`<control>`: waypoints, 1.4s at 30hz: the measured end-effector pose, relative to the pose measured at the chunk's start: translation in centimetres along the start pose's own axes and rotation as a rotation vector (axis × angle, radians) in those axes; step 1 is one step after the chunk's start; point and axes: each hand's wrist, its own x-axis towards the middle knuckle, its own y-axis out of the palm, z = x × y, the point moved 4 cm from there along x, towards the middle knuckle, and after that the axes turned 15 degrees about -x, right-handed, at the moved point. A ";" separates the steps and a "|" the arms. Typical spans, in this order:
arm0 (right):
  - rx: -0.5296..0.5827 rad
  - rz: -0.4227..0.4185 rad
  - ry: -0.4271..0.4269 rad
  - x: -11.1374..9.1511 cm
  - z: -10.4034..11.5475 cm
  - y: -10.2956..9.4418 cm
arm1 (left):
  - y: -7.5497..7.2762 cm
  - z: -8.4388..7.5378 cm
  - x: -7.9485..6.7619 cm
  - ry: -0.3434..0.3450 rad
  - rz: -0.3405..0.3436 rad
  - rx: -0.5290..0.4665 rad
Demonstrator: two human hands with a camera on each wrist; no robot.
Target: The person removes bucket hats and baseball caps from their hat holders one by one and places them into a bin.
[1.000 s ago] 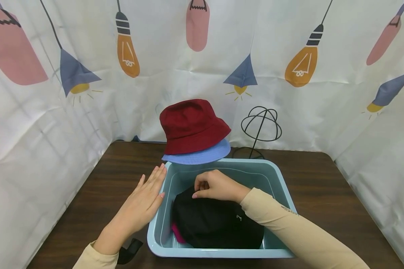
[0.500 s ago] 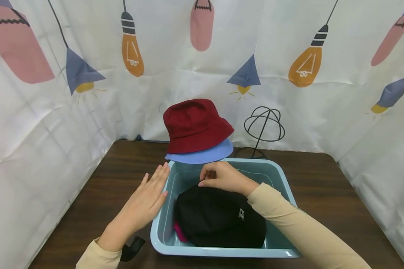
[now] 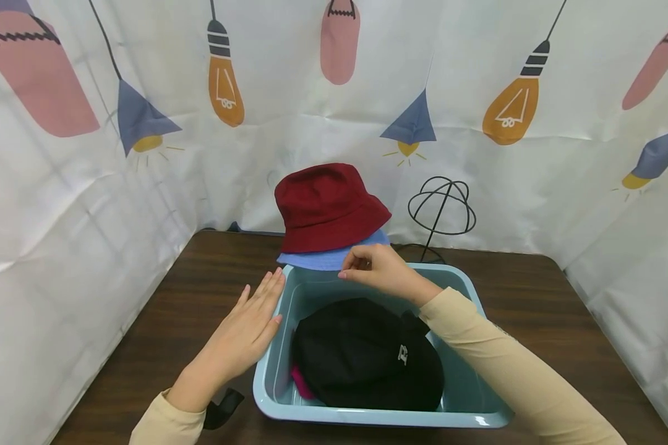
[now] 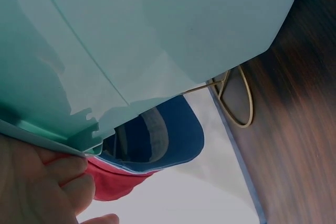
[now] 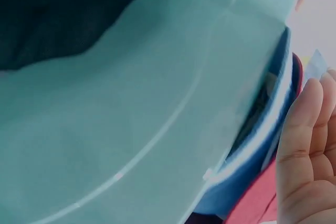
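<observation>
My left hand (image 3: 242,337) lies with straight fingers against the left rim of a pale blue plastic tub (image 3: 261,389). A black hat (image 3: 362,358) with a small white letter sits in the tub, over something magenta (image 3: 301,383) that is mostly hidden. My right hand (image 3: 386,272) hovers above the tub's back part, fingers bent and nothing visible between them. Just beyond are a dark red bucket hat (image 3: 328,210) and, under it, a light blue hat (image 3: 317,259). In the right wrist view, the right fingers (image 5: 299,140) show beside these two hats.
A black wire hat stand (image 3: 442,207) rises behind the tub, to the right of the stacked hats. Everything stands on a dark wooden table (image 3: 534,296). White curtains (image 3: 245,167) printed with lamps enclose it. A black strap (image 3: 222,408) hangs by the left wrist.
My right hand has risen off the black hat and moved back towards the stacked hats. My left hand has stayed at the tub's rim. The view has shifted slightly.
</observation>
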 end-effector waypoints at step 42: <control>-0.114 -0.244 0.186 4.7 -1.7 -5.4 | -0.1 0.0 -0.1 -0.003 -0.002 0.005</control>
